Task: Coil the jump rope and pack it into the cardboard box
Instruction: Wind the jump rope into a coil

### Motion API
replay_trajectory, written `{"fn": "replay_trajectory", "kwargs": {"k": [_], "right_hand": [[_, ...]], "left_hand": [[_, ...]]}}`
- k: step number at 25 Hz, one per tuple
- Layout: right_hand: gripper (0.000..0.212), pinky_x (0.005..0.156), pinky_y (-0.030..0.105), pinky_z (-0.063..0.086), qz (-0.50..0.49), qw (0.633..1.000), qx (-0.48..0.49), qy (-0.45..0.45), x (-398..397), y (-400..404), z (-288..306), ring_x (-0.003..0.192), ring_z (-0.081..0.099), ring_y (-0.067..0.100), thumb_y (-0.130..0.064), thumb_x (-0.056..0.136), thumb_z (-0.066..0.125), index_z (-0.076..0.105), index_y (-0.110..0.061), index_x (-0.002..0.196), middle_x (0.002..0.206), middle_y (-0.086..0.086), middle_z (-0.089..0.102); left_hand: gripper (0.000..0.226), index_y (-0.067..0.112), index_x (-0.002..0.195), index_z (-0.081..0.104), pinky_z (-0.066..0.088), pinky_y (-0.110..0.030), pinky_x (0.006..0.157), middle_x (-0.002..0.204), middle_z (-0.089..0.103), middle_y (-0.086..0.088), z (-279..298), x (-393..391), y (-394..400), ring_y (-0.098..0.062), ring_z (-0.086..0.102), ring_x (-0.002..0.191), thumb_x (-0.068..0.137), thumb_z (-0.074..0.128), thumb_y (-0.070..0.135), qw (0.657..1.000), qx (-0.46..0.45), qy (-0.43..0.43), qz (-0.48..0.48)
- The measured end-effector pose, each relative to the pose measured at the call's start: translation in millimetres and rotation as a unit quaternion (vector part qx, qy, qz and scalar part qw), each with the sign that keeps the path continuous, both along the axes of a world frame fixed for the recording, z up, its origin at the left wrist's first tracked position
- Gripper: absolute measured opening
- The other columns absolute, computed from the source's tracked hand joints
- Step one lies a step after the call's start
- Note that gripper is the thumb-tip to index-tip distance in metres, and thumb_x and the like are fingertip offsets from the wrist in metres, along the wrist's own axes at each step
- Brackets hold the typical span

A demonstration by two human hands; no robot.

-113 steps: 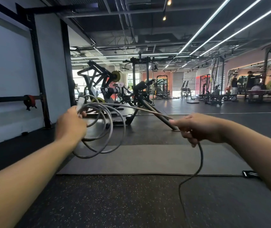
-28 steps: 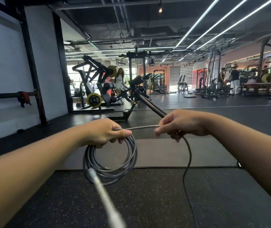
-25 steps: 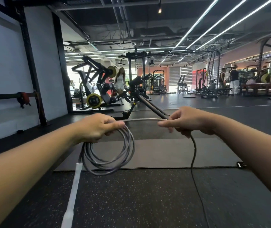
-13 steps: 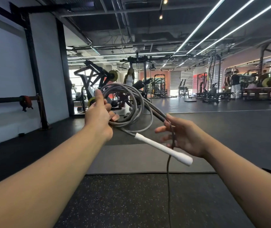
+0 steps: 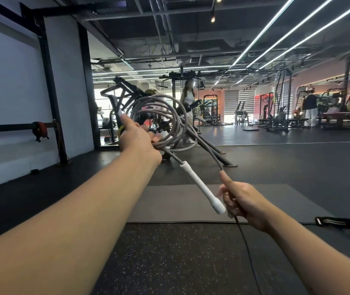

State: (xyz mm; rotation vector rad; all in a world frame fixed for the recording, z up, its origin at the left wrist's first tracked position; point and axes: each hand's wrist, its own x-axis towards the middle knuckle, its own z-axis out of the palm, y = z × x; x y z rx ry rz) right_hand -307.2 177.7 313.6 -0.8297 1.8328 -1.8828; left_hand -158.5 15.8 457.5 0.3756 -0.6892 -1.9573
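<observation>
Left hand [image 5: 139,138] raised, fingers closed around several gray loops of the jump rope [image 5: 159,116]. One white handle [image 5: 201,187] hangs down-right from the coil. Right hand [image 5: 241,201] lower, pinching the free strand, which trails dark toward the floor [image 5: 170,262]. Handle tip sits just beside the right fingers. Gray mat [image 5: 180,203] beneath; gym machines beyond. A strap [image 5: 340,223] lies right.

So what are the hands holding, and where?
Left hand grips the coiled grey jump rope at its gathered loops; right hand pinches the loose trailing stretch.
</observation>
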Motion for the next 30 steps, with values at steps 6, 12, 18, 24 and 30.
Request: {"fn": "replay_trajectory", "kwargs": {"k": [6,12,18,24,30], "right_hand": [[0.039,0.038,0.021,0.021,0.140,0.965,-0.183,-0.127,25,-24,7,0.045,0.037,0.011,-0.050,0.095,0.056,0.078,-0.020,0.105,0.076,0.004,0.062],[0.039,0.036,0.018,0.012,0.084,0.949,-0.238,-0.188,35,-30,29,0.030,0.031,0.009,-0.050,0.093,0.061,0.080,-0.017,0.082,0.061,-0.002,0.053],[0.024,0.036,0.018,0.023,0.020,0.942,-0.279,-0.187,1,2,59,0.038,0.038,0.005,-0.032,0.079,0.075,0.063,-0.016,0.093,0.065,-0.002,0.050],[0.099,0.072,0.027,0.049,-0.032,0.971,-0.225,-0.070,71,-62,43,0.076,0.061,0.011,-0.077,0.055,0.069,0.058,-0.016,0.132,0.108,0.002,0.069],[0.022,0.051,0.022,0.047,0.044,0.991,-0.128,0.019,86,-73,42,0.055,0.065,0.013,-0.027,0.087,0.080,0.070,-0.011,0.098,0.068,0.004,0.073]], "left_hand": [[0.055,0.011,0.095,0.062,0.054,-0.027,0.060,0.081,0.066,-0.002,-8,-4,6,-0.017,0.061,0.057,0.104,0.032,0.057,0.993,0.098,0.069,-0.006],[0.044,0.017,0.085,0.055,0.045,-0.022,0.052,0.065,0.056,0.005,-43,-5,6,0.000,0.050,0.036,0.103,0.038,0.054,0.987,-0.060,-0.056,0.141],[0.034,0.030,0.083,0.050,0.054,-0.040,0.054,0.075,0.057,0.003,-81,21,-18,-0.015,0.052,0.043,0.102,0.038,0.055,0.899,-0.299,-0.219,0.234],[0.043,0.022,0.080,0.049,0.058,-0.040,0.056,0.072,0.053,0.000,-98,-8,16,-0.008,0.051,0.033,0.103,0.035,0.055,0.938,-0.173,-0.233,0.192],[0.052,0.012,0.097,0.057,0.051,-0.034,0.068,0.094,0.068,-0.004,-101,-9,23,-0.017,0.063,0.072,0.104,0.031,0.056,0.969,-0.021,-0.199,0.144]]}}
